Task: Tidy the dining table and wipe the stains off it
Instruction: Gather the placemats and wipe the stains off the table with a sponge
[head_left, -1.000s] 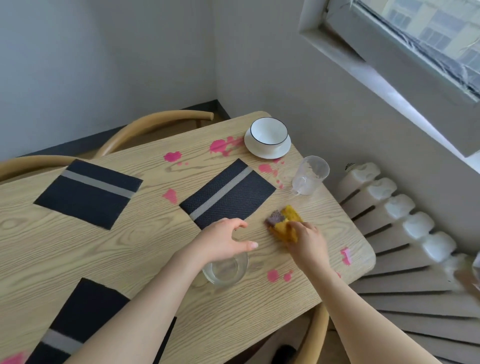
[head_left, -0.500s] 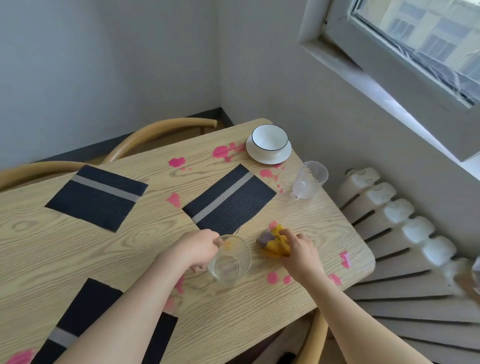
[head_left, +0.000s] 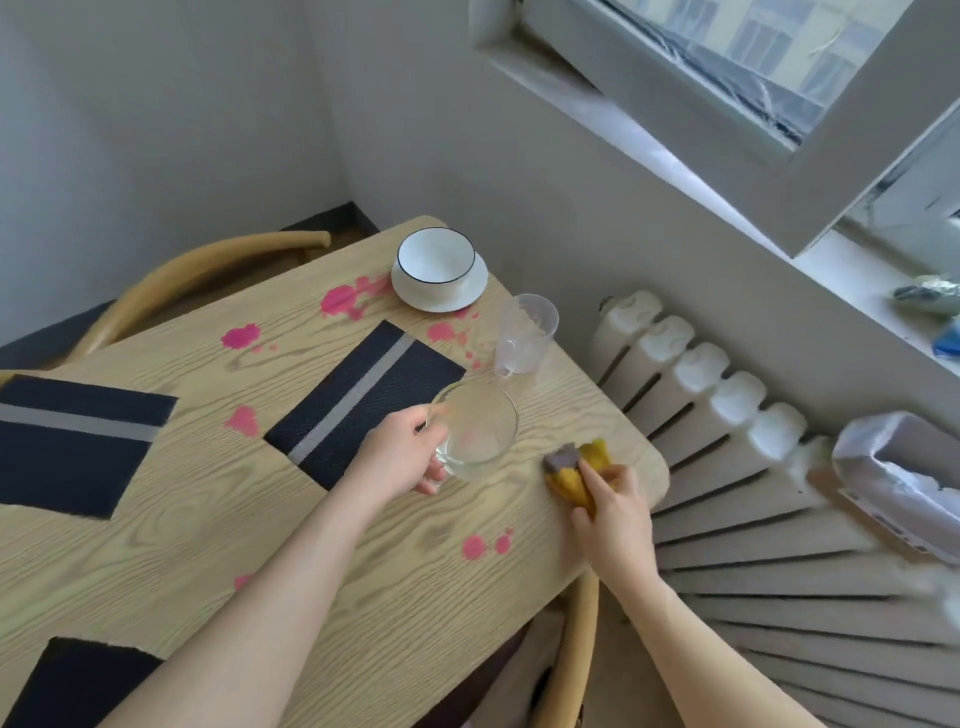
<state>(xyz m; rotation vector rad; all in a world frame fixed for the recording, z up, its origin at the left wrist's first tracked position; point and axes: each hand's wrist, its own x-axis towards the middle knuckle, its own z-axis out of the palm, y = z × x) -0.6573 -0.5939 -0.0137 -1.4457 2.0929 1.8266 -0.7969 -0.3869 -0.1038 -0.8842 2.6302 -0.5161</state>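
My left hand (head_left: 400, 457) grips a clear glass bowl (head_left: 475, 431) by its rim, at the right edge of a dark placemat (head_left: 363, 400). My right hand (head_left: 613, 504) presses a yellow and grey sponge (head_left: 576, 467) onto the wooden table (head_left: 208, 525) near its right corner. Pink stains lie at several spots: a pair (head_left: 485, 545) near the front edge, one (head_left: 243, 420) left of the placemat, and more (head_left: 348, 301) near the white bowl on a saucer (head_left: 439, 270). A clear plastic cup (head_left: 524, 335) stands beyond the glass bowl.
Two more dark placemats (head_left: 72, 441) lie at the left and bottom left. Wooden chairs (head_left: 208, 270) stand behind and below the table's front right. A white radiator (head_left: 727, 415) runs along the wall at the right, under a window sill.
My left hand took hold of the glass bowl and carried it away from the front edge up beside the placemat. My right hand slid the sponge right, toward the table's corner.
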